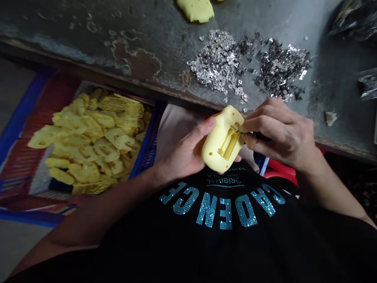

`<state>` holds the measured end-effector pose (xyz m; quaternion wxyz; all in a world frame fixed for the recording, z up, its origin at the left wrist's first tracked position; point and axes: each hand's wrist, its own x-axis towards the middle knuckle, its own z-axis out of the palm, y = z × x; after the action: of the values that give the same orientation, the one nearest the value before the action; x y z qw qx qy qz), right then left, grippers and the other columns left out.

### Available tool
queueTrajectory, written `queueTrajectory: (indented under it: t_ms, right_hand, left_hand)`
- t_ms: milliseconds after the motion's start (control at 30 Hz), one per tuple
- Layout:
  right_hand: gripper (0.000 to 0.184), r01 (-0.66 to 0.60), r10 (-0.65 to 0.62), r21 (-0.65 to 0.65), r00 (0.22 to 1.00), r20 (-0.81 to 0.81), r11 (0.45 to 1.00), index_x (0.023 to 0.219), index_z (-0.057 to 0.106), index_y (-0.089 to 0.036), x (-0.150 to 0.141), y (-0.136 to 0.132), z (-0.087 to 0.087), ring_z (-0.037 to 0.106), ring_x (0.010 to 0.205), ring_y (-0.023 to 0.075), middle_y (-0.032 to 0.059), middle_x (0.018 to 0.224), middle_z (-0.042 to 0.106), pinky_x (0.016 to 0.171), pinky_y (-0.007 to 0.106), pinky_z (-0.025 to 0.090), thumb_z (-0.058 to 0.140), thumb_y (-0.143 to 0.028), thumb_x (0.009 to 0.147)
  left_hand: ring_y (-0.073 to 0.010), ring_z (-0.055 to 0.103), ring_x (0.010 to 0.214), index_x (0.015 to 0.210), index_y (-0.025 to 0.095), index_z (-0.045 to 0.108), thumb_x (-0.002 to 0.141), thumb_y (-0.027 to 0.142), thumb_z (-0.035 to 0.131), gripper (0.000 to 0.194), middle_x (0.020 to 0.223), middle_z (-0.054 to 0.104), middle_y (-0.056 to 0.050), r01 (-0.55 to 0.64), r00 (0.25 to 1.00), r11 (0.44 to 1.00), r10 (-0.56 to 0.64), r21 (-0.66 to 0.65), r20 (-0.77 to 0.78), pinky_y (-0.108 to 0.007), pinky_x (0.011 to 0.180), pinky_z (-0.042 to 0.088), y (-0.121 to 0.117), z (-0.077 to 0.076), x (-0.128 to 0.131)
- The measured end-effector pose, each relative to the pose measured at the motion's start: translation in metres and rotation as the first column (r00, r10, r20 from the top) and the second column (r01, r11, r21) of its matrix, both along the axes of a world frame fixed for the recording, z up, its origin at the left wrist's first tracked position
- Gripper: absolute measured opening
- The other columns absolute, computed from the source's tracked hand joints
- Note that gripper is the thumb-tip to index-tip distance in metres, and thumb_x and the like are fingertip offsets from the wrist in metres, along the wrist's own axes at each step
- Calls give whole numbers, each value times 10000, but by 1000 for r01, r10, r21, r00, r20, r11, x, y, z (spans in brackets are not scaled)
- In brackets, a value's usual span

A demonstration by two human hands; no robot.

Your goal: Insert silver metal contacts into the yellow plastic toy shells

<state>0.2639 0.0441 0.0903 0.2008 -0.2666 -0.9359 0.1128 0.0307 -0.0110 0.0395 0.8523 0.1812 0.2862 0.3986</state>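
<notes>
My left hand (188, 151) is wrapped round a yellow plastic housing (213, 143), its long battery compartment facing up and small screw holes around it. The fingers and thumb of my right hand (277, 127) are pinched at the compartment's far right end. Whatever small piece sits between those fingertips is mostly hidden. Beyond my hands, on the metal table, lies a pile of small silvery metal contact plates (216, 63). Beside it is a darker pile of similar small metal pieces (282, 68).
A blue and red crate (19, 118) on the left holds many yellow plastic shells (97, 137). Another yellow part (196, 10) lies on the worn metal table (165, 43). Plastic bags (357, 19) rest at the far right, near a small pale lump (331, 118).
</notes>
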Motion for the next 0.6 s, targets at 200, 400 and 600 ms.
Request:
queueTrajectory:
  t_ms: [200, 400, 600]
  right_hand:
    - [251, -41, 27, 93, 988, 155, 995, 1065, 704, -264, -1, 0, 7, 677, 937, 245, 56, 1008, 763, 843, 451, 593, 504, -334, 1198]
    - [340, -63, 33, 143, 979, 203, 988, 1028, 725, -244, -5, -2, 10, 662, 903, 242, 57, 970, 744, 796, 454, 609, 447, -315, 1211]
    - [177, -39, 31, 90, 996, 85, 995, 1189, 717, -238, -2, -7, 6, 737, 967, 253, 68, 1061, 802, 846, 448, 617, 556, -313, 1186]
  left_hand:
    - [-258, 816, 766, 1486, 209, 711, 1057, 575, 730, 564, 949, 843, -67, -19, 999, 1000, 20, -24, 38, -294, 566, 610, -2, -4, 1]
    - [-266, 831, 803, 1514, 247, 699, 1051, 505, 737, 532, 1018, 858, -58, -87, 996, 995, 87, -45, 1, -330, 637, 665, -6, 2, 8]
    - [-366, 826, 1189, 1489, 221, 729, 1039, 517, 765, 540, 1267, 849, -117, -107, 994, 990, 107, -87, -5, -415, 836, 727, -4, 3, 7]
